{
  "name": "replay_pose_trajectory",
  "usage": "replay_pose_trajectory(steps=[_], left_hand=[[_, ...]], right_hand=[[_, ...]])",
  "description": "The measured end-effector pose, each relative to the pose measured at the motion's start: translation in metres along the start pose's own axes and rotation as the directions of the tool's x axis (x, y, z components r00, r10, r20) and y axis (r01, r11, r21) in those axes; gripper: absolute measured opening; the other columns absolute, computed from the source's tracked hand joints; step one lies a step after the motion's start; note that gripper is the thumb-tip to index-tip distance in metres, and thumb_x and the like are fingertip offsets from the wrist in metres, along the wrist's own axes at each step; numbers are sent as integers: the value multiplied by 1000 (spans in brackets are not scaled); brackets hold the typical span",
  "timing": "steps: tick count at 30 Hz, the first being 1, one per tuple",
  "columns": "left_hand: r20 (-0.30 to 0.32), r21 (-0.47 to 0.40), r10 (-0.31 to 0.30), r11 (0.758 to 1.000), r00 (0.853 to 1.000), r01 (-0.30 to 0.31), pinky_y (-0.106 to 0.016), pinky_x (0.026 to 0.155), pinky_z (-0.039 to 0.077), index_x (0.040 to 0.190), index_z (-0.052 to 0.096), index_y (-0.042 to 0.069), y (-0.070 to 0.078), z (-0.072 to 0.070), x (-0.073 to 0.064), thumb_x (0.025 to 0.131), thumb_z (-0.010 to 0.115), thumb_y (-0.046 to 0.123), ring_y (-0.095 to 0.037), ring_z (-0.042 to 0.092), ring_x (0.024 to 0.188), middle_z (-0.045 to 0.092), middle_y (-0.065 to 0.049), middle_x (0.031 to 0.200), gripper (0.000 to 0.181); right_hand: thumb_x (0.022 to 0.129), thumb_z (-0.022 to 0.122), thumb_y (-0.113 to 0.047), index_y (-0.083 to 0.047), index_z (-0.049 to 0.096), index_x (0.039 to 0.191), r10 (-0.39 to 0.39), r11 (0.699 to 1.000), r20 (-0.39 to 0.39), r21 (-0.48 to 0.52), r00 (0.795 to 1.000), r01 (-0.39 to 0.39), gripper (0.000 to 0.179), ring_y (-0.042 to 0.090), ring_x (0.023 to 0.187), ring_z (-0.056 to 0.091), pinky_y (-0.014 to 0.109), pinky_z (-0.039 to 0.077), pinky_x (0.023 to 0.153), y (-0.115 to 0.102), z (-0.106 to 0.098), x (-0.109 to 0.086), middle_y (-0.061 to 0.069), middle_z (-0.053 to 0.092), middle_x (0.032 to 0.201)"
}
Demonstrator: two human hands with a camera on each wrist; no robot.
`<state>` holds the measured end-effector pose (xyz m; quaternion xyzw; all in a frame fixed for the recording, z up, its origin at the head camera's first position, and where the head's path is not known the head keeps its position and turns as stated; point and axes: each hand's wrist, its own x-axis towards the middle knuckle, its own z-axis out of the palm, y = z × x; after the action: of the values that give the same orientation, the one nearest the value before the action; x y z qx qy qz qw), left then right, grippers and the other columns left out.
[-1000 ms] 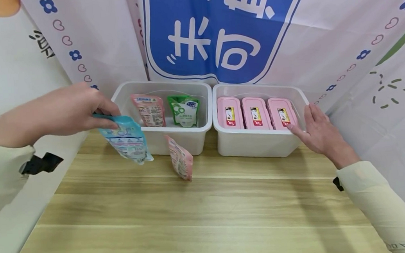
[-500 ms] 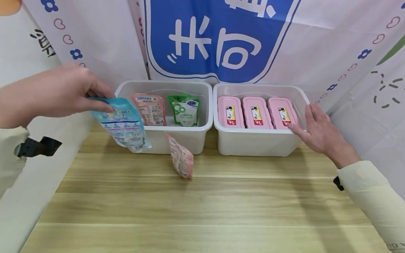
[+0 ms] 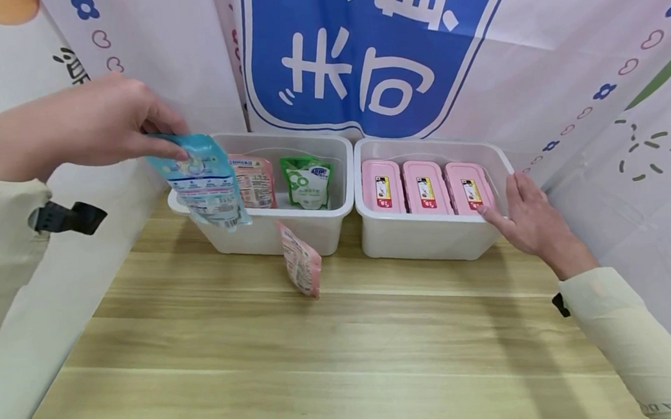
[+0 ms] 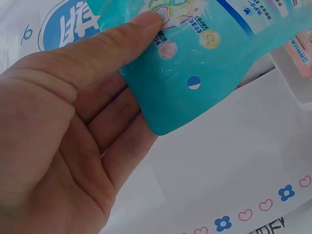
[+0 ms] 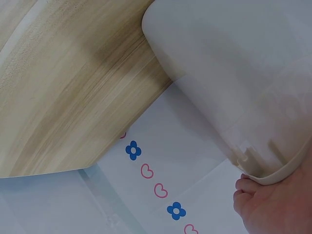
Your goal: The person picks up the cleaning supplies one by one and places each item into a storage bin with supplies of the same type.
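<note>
I log two detergent pouches (image 3: pixel 311 190) stowed, pink pouch (image 3: pixel 301 264) remaining outside, left hand (image 3: pixel 119 123) pinching turquoise pouch (image 3: pixel 201 180), right hand (image 3: pixel 530 220), fingers relaxed, on right tub (image 3: pixel 422 237).

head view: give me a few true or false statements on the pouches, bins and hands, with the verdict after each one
1. The left hand pinches the blue pouch near its upper end. True.
2. Four pink boxes stand in the right-hand bin. False: there are three pink boxes in the right-hand bin.
3. The right hand touches the rim of the right-hand bin. True.
4. The green pouch is outside both bins. False: the green pouch is inside the left-hand bin.
5. One pink pouch is outside the bins, in front of the left-hand one. True.
</note>
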<state>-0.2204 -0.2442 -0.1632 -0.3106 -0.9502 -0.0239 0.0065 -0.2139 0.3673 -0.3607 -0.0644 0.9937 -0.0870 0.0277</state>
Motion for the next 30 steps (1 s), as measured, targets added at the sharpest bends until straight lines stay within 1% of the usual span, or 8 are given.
replay_pose_trajectory(steps=[5, 10, 14, 18, 23, 30], left_hand=[[10, 1, -36, 999, 999, 36, -36, 70, 67, 107, 82, 4, -2, -4, 7, 94, 81, 13, -21, 76, 79, 82, -16, 97, 16], [-5, -9, -51, 999, 999, 51, -40, 71, 67, 109, 81, 1, -5, -7, 13, 95, 80, 11, -25, 77, 81, 81, -19, 99, 17], [-23, -6, -56, 998, 998, 56, -42, 72, 67, 108, 81, 0, -8, -7, 18, 94, 81, 11, -26, 77, 81, 81, -20, 99, 18], [-26, 5, -69, 998, 997, 69, -45, 74, 67, 109, 81, 0, -11, -6, 22, 94, 81, 13, -27, 77, 82, 81, -21, 101, 20], [-12, 6, -104, 995, 995, 104, -50, 79, 66, 111, 80, -2, -15, -2, 29, 95, 80, 14, -29, 76, 83, 80, -24, 103, 22], [1, -28, -127, 992, 992, 127, -54, 86, 65, 114, 78, -4, -21, 6, 39, 97, 77, 12, -34, 77, 89, 78, -26, 109, 23]], right_hand=[[106, 30, -69, 5, -14, 164, -7, 1000, -18, 7, 1000, 7, 105, 59, 159, -1, 77, 9, 126, 0, 1, 0, 32, -15, 173], [106, 31, -69, 7, -11, 164, -9, 1000, -33, 3, 999, 9, 105, 59, 159, 3, 78, 11, 126, 1, 2, 1, 34, -11, 173], [106, 31, -69, 7, -12, 164, -6, 1000, -20, -3, 1000, 6, 105, 60, 159, 1, 78, 11, 125, 2, 1, 1, 34, -13, 173], [106, 30, -69, 7, -12, 164, -3, 1000, -14, -5, 1000, 3, 105, 59, 159, 1, 78, 11, 126, 2, 1, 2, 34, -14, 172], [105, 30, -70, 7, -13, 164, 1, 1000, -15, -3, 1000, -1, 105, 58, 160, 0, 77, 10, 126, 2, 2, 1, 33, -14, 173], [106, 30, -69, 6, -13, 164, 0, 1000, -18, 7, 1000, 0, 104, 57, 160, -2, 79, 11, 125, 2, 2, 1, 32, -15, 173]])
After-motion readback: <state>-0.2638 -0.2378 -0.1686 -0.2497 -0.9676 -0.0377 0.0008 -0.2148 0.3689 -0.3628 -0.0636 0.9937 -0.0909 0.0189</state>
